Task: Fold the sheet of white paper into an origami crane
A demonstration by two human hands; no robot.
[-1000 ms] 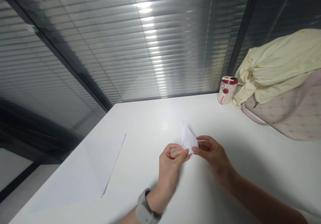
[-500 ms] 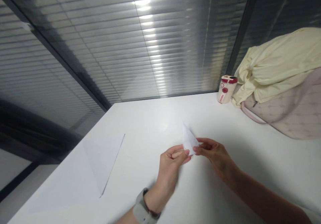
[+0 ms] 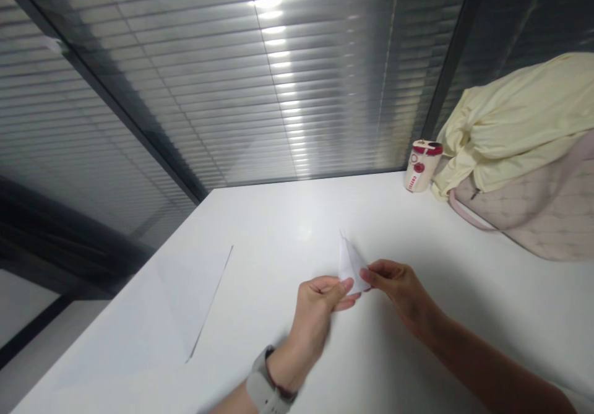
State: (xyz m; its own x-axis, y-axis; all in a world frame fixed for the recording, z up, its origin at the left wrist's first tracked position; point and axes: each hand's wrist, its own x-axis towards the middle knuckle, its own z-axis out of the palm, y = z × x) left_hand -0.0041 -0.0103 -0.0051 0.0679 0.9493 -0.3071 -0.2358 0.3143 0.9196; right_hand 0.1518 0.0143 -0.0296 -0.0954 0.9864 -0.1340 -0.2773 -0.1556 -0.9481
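The left hand (image 3: 313, 315) and right hand (image 3: 401, 293) are both half closed, their fingertips pinching the wide end of a folded white paper (image 3: 351, 267) between them. Its long axis runs forward, tapering to a point slightly left, above the white table (image 3: 371, 228).

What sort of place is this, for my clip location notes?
Probably an office or meeting room, going by the white table, the glass partition with slatted blinds behind it, and the quilted pink bag set on the table.

Slatted window blinds (image 3: 185, 92) behind glass; dark frame (image 3: 452, 55); white table (image 3: 278, 216).
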